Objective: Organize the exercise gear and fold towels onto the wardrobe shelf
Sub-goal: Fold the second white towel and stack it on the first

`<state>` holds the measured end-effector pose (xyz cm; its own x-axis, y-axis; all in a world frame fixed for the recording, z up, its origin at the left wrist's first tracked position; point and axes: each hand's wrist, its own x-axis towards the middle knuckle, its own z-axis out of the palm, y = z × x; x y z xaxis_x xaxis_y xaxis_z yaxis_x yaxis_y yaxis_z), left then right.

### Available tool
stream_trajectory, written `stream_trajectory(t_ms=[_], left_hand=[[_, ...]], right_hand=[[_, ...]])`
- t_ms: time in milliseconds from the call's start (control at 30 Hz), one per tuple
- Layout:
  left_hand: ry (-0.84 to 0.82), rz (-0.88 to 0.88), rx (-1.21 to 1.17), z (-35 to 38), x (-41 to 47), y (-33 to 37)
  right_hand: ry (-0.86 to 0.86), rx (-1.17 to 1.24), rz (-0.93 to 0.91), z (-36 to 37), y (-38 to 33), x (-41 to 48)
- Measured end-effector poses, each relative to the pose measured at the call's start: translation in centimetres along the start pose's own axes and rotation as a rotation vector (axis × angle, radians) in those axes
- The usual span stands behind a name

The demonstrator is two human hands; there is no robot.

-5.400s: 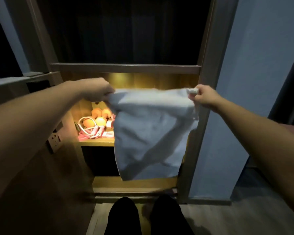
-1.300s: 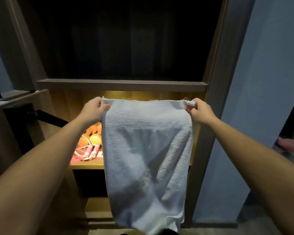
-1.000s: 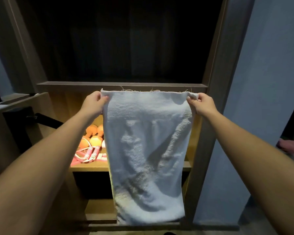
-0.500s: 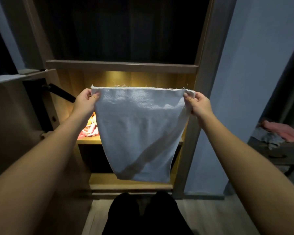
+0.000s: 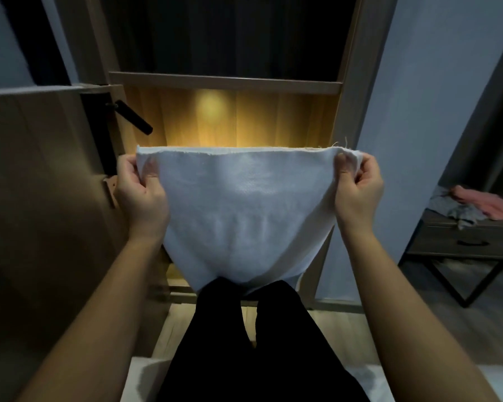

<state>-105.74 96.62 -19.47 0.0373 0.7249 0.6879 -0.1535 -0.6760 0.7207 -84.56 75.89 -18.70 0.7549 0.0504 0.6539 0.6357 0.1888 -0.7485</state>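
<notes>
1. I am looking down through the head camera, and closest to me the person's legs (image 5: 259, 343) in black trousers are covering the bottom edge of the towel.
2. Next up, both arms are reaching forward. The left hand (image 5: 141, 195) is pinching the top left corner of the white towel (image 5: 244, 216), thumb on the side facing me and fingers tucked behind.
3. The right hand (image 5: 357, 190) is pinching the top right corner the same way, with a little bit of cloth bunching up in its fingers.
4. The towel is hanging in the air between the two hands, in front of the wardrobe and not on any shelf yet.
5. I am guessing it is light, soft and floppy, because the sides are pulling in toward the bottom. It is fluffy, so it should not slip, and it cannot break.
6. The top corners look like the best place to hold it, as pulling them apart is making the top edge flat for a fold. Loose threads are sticking up near the right corner.
7. Behind the towel, the lit shelf space (image 5: 244, 120) is glowing yellow. The towel is hiding the shelf floor.
8. Far off to the right, a pink cloth (image 5: 485, 203) is lying on a small worktop (image 5: 462, 242).
</notes>
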Motion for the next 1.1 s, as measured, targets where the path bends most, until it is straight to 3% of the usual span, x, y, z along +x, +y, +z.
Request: stream_trajectory(t_ms=[300,500,867,1100], left_hand=[[0.229,0.323,-0.083,-3.5,-0.2,9.4],[0.300,0.370,-0.084,-5.2,-0.6,12.3],[0.107,0.111,0.147,-1.8,-2.7,3.0],[-0.033,-0.072,0.354,1.9,-3.0,-5.2]], right_hand=[[0.163,0.061,-0.294,-3.7,-9.5,-0.8],[0.216,0.051,-0.370,-6.3,-12.7,-1.7],[0.020,-0.134,-0.013,-4.1,-3.2,-2.8],[-0.056,-0.408,0.221,-0.5,5.0,-2.1]])
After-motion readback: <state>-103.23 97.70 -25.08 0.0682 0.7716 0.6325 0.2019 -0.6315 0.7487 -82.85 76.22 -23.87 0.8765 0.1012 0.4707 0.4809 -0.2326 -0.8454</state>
